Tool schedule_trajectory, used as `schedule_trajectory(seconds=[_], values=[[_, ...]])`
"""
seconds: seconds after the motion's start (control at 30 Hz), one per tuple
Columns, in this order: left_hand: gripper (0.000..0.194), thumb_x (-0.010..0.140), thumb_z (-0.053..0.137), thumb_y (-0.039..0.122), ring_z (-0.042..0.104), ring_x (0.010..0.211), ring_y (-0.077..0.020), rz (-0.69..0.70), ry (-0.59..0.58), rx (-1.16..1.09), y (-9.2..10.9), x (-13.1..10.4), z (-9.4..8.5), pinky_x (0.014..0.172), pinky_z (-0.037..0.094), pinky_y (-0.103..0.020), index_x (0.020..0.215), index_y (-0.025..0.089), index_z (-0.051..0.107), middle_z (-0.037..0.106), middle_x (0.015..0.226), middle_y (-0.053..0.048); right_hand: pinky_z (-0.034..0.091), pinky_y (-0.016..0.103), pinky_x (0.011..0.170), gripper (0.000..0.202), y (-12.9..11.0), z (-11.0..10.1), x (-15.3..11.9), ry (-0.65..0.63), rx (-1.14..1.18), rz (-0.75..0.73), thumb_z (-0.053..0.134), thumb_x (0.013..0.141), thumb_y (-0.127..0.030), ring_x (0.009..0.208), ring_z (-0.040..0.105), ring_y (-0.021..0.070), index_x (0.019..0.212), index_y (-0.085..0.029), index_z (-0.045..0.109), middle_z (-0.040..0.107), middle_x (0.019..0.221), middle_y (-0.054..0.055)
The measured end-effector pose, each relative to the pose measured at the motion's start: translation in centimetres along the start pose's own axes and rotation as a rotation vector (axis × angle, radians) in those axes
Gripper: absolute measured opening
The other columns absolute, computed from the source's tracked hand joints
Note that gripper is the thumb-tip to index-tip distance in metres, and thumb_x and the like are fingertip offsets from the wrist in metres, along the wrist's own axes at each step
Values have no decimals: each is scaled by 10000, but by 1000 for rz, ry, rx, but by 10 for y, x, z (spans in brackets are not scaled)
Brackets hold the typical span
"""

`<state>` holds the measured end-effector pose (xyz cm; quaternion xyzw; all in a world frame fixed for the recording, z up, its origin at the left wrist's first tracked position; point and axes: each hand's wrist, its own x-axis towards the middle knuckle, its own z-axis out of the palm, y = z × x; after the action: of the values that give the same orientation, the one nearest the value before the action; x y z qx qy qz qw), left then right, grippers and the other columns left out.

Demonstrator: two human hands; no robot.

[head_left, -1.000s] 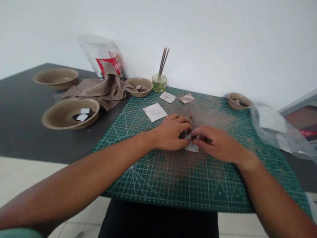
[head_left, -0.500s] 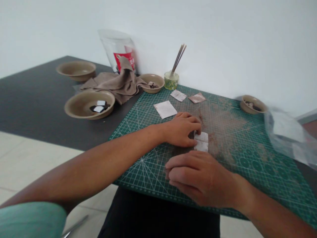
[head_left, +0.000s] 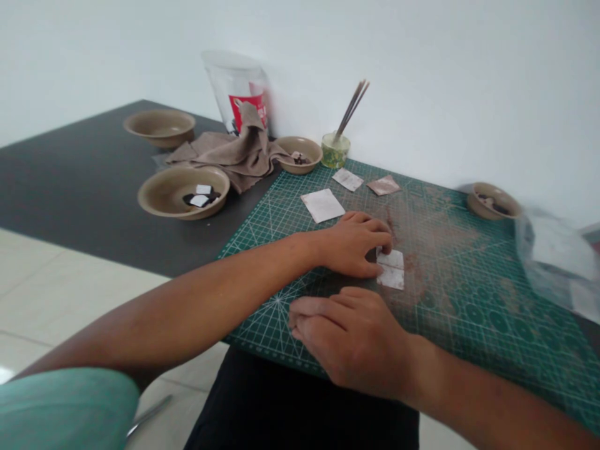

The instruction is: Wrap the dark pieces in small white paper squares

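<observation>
My left hand (head_left: pixel 356 245) rests on the green cutting mat (head_left: pixel 276 244), fingers curled. Its thumb and a fingertip press the left edge of a small whitish square (head_left: pixel 392 269), marked by a brown line across its middle. Nearer my body, my right hand (head_left: pixel 349 337) is closed just above the mat, left of and below that square. Its fingertips are pressed together, and anything between them is hidden. Behind my left hand lie a larger white square (head_left: pixel 322 205), a small pale square (head_left: pixel 347 179) and a brownish square (head_left: pixel 383 185).
Brown dust covers the mat's middle. A bowl with black and white pieces (head_left: pixel 184 194), another bowl (head_left: pixel 159 128), a brown cloth (head_left: pixel 229 156) and a clear container (head_left: pixel 237 87) stand left. Sticks in a green cup (head_left: pixel 335 151) stand behind; a plastic bag (head_left: pixel 553 250) lies right.
My right hand has moved left, away from the whitish square, uncovering its lower edge. My left hand stays on the square. The whole view has shifted slightly.
</observation>
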<state>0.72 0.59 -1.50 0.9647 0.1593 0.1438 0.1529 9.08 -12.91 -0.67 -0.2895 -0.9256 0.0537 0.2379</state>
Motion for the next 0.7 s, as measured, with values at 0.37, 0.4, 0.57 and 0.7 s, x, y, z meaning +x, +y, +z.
schedule_trajectory(seconds=[0.37, 0.4, 0.57, 0.7], values=[[289, 836, 642, 391, 439, 1274, -308, 30, 4, -2, -4, -2, 1, 1062, 300, -466, 1101, 280, 660, 541, 1370, -30, 524, 307, 769, 38, 11, -15, -5, 74, 115, -58, 578, 924, -182, 846, 673, 149, 947, -204, 599, 717, 1135, 33], [282, 842, 634, 391, 436, 1281, -308, 40, -2, -1, -5, -2, 1, 1063, 300, -464, 1099, 280, 662, 542, 1372, -28, 527, 318, 811, 67, 18, -25, -8, 158, 103, -32, 587, 920, -169, 902, 677, 159, 963, -219, 594, 710, 1147, 40], [321, 825, 652, 419, 469, 1245, -321, 31, 16, 14, -3, -2, -1, 1045, 323, -476, 1095, 246, 662, 540, 1369, -62, 504, 333, 706, 47, 67, -67, -43, 365, -59, 476, 604, 908, -194, 835, 638, 191, 896, -238, 592, 679, 993, 53], [292, 813, 666, 386, 463, 1253, -325, -5, -7, 1, 1, -2, -2, 1045, 322, -487, 1072, 251, 662, 539, 1369, -58, 464, 308, 628, 39, 87, -71, -69, 118, -28, 598, 607, 898, -232, 690, 580, 163, 933, -225, 620, 646, 861, 22]])
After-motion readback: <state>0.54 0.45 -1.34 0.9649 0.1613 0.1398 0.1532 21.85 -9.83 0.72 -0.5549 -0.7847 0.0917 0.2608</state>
